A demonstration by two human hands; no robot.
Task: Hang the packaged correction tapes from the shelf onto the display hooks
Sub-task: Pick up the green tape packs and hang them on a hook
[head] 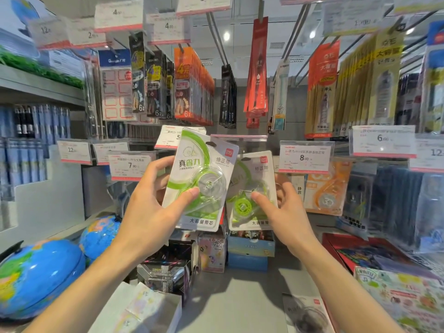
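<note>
My left hand (153,200) grips a green and white packaged correction tape (199,169), tilted a little to the right, thumb on its clear blister. My right hand (283,207) pinches a second green correction tape package (252,188) just to the right, partly behind the first. Whether that second pack hangs on a hook is hidden. An empty-looking label strip (239,137) sits above both packs. Orange correction tape packs (326,191) hang to the right under an 8.00 price tag (304,157).
Two blue globes (36,272) stand at the lower left on the grey shelf (240,296). Small boxes (249,246) and a dark display box (168,265) lie below my hands. Another correction tape pack (305,313) lies on the shelf front. Hanging pen refills (192,87) fill the hooks above.
</note>
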